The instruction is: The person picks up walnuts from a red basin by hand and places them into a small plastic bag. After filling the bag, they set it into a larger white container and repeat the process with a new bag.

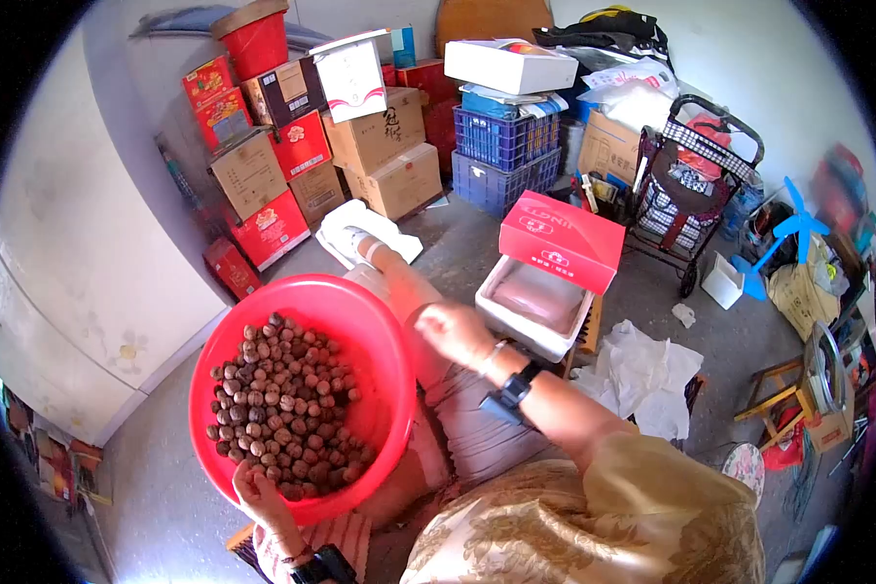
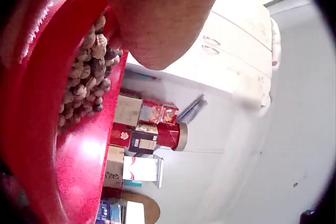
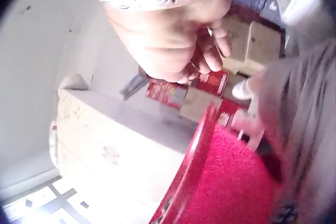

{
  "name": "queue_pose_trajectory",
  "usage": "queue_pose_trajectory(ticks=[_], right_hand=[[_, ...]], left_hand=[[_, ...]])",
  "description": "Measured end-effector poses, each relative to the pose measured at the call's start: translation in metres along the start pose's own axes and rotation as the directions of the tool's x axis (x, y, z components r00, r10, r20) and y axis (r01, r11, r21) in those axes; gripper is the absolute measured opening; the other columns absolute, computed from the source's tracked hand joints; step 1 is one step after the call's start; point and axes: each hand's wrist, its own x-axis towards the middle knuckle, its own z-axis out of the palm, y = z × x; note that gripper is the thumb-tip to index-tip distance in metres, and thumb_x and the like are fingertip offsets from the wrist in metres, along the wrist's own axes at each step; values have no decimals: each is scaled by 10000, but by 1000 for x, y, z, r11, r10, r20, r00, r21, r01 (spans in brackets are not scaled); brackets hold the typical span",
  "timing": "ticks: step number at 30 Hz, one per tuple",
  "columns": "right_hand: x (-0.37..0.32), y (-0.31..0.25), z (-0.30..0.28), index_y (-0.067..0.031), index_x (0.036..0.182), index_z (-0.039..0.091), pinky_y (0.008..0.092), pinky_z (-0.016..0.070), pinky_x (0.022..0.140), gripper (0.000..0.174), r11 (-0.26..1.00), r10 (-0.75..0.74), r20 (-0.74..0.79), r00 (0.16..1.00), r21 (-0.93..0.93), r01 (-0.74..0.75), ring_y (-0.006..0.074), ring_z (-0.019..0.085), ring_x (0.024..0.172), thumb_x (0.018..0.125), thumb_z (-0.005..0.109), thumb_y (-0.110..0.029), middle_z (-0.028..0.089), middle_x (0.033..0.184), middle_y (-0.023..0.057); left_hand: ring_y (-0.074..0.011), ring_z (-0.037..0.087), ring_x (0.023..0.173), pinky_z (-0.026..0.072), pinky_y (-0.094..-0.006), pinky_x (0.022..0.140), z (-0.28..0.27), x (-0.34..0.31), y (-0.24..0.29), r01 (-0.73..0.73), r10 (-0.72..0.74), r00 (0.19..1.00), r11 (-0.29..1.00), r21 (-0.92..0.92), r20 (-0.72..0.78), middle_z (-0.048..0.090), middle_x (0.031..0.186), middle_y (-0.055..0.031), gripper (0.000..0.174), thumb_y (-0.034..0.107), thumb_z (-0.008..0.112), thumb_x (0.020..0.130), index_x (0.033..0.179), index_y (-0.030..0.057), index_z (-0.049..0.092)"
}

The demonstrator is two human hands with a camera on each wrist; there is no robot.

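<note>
A large red plastic basin (image 1: 380,321) leans by the person's legs, with a heap of brown walnuts (image 1: 282,399) on its left side. At its near rim is the left hand (image 1: 260,494), fingertips right beside the walnuts. In the left wrist view the rim and walnuts (image 2: 89,82) show next to part of that hand; its fingers are hidden, and I cannot tell whether they hold a walnut. The right hand (image 1: 453,333) is in the air to the right of the basin. Its fingers (image 3: 210,58) are loosely bent, with nothing seen in them.
A white foam box (image 1: 530,307) with a red lid (image 1: 563,238) stands to the right. Crumpled white paper (image 1: 642,375) lies nearby. Stacked cartons (image 1: 394,180), blue crates (image 1: 506,161) and a shopping trolley (image 1: 686,195) line the back. A white cabinet (image 1: 78,243) is at left.
</note>
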Motion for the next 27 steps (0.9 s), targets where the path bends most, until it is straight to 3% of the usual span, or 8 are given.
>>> queue_pose_trajectory(ticks=[2,3,4,6,9,16,21,27], right_hand=[[2,56,-29,-72,863,700,473,543,707,147,988,7,-166,986,-154,-33,388,679,791,882,728,-215,690,825,176],[0,73,-49,-61,834,687,491,537,753,131,957,126,-196,972,-234,-171,395,667,814,883,713,-180,673,823,178],[-6,116,-60,-62,837,687,503,543,774,117,899,38,-276,960,-410,-153,395,678,833,884,690,-170,693,859,184],[-13,144,-92,-74,917,724,513,558,864,218,707,318,-216,923,-595,-382,398,703,948,867,699,-284,731,960,177],[-30,184,-106,-63,972,743,525,557,881,304,561,372,-169,913,-742,-366,407,708,979,880,695,-348,741,1016,172],[-39,206,-111,-75,962,765,550,554,887,312,609,529,-21,848,-686,-397,425,702,1008,948,625,-354,743,1056,192],[-42,200,-114,-65,937,744,551,544,868,250,682,539,-118,834,-521,-514,456,682,952,955,619,-281,719,961,229],[-41,177,-117,-46,918,708,555,531,823,234,801,429,-224,875,-352,-483,468,673,935,962,631,-263,708,937,243]], left_hand=[[-126,591,893,521,-261,771,-2,-3,1,23,-22,1000,999,40,-6,652,1056,-44,251,49,533,1034,1263,19,632],[-130,594,892,520,-262,772,-3,-3,4,45,-44,999,996,83,-17,655,1046,-44,237,53,531,1039,1248,17,637],[-146,603,885,525,-284,777,-1,-5,9,-3,7,1000,989,149,-27,662,1004,-51,210,39,553,1018,1198,4,655],[-168,615,874,530,-306,787,1,-10,19,-70,72,997,972,222,1,669,977,-66,190,37,569,1002,1162,-1,663],[-214,641,856,537,-346,806,8,-13,20,-132,132,991,929,347,22,683,933,-98,150,33,596,968,1090,-4,676],[-291,678,847,537,-385,808,10,-14,30,-174,144,985,864,473,100,704,915,-129,64,38,612,938,972,19,663],[-305,673,843,536,-391,805,12,-15,40,-199,153,979,869,454,136,697,915,-135,65,31,601,931,964,19,656],[-336,674,858,538,-406,813,9,-14,42,-184,117,979,863,470,168,700,931,-151,93,28,583,917,966,13,660]])
